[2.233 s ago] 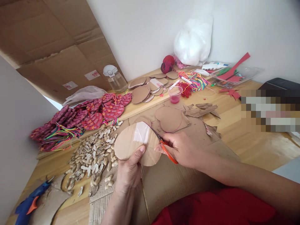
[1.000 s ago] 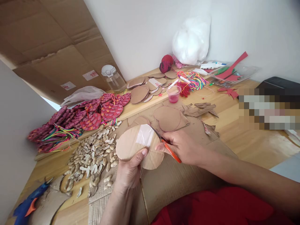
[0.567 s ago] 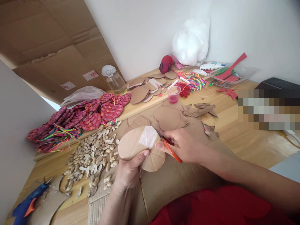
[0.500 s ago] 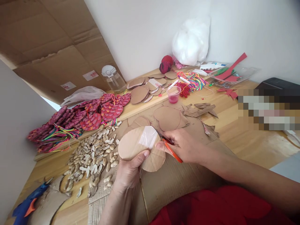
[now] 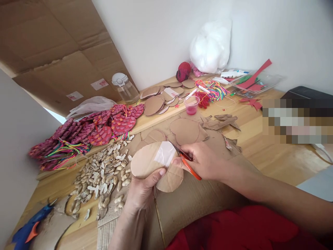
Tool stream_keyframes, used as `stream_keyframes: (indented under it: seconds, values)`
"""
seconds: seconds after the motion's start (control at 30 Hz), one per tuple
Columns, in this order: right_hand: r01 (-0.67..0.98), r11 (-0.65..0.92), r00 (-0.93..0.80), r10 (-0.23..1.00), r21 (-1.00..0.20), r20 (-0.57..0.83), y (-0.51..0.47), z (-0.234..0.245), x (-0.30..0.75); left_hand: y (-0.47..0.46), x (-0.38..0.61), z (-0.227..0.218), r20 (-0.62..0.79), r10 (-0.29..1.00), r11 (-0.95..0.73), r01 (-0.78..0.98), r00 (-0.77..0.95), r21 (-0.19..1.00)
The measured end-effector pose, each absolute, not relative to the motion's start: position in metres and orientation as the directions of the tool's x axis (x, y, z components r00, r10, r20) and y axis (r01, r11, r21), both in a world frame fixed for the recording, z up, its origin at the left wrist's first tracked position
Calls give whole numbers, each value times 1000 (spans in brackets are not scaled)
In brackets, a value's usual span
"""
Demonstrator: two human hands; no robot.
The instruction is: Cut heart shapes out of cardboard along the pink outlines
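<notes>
My left hand [image 5: 145, 187] grips a rounded piece of cardboard [image 5: 145, 158] by its lower edge, thumb on top. A strip of clear tape [image 5: 165, 153] crosses its upper part. In my right hand [image 5: 203, 161] are scissors with orange handles [image 5: 191, 169]; their dark blades meet the cardboard's upper right edge, and the blade tips are partly hidden. Behind my hands lies a larger cardboard sheet with a drawn round outline [image 5: 184, 131]. Peanut shells [image 5: 104, 173] are heaped to the left of my left hand.
Cut cardboard rounds [image 5: 154, 105] pile up at the back, near a pink cup [image 5: 191, 106]. Red decorated pieces [image 5: 101, 125] lie at left beside a bottle [image 5: 125, 86]. A blue glue gun [image 5: 32, 225] rests at lower left. Cardboard scraps [image 5: 221, 121] lie right of centre.
The whole view has shifted very slightly. Both hands, the cardboard and the scissors keep nearly the same position; little else differs.
</notes>
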State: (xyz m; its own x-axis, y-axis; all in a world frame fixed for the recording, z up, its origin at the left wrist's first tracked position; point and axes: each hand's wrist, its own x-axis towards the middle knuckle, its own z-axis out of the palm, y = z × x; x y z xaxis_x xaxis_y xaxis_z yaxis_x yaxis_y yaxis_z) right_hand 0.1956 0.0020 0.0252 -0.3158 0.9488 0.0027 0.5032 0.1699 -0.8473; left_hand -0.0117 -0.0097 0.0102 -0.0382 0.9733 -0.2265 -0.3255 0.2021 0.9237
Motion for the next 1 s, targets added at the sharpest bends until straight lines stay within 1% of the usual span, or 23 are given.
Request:
stream_keyframes:
  seconds: [0.13,0.33,0.43,0.5,0.57,0.63,0.7,0.8,0.87,1.0]
  values:
    - [489,188,-329,944,-852,19,2,26,196,-10,-12,8,-232,972,212,-319,-27,924]
    - [483,167,-322,947,-860,3,2,24,195,-8,-17,1,-227,974,209,-331,-17,920]
    - [484,169,-284,958,-859,29,2,25,194,-7,-18,-1,-203,979,186,-332,-16,925]
    - [417,138,-231,972,-899,42,1,28,194,-7,-17,-2,-193,981,174,-332,-23,927]
    - [294,88,-186,982,-952,34,2,32,194,-7,-15,-2,-203,979,182,-333,-29,925]
    - [204,62,-181,983,-977,25,2,34,195,-8,-15,-1,-223,974,198,-339,-37,920]
    - [218,82,-208,977,-972,35,3,33,196,-7,-15,-1,-238,971,210,-351,-38,913]
    - [317,128,-270,962,-940,40,3,28,196,-7,-15,-1,-229,972,197,-362,-48,911]
    - [352,145,-307,951,-925,32,2,25,196,-7,-15,0,-222,974,188,-357,-55,915]
    - [354,147,-341,940,-924,19,0,23,196,-8,-13,2,-221,973,186,-348,-63,919]
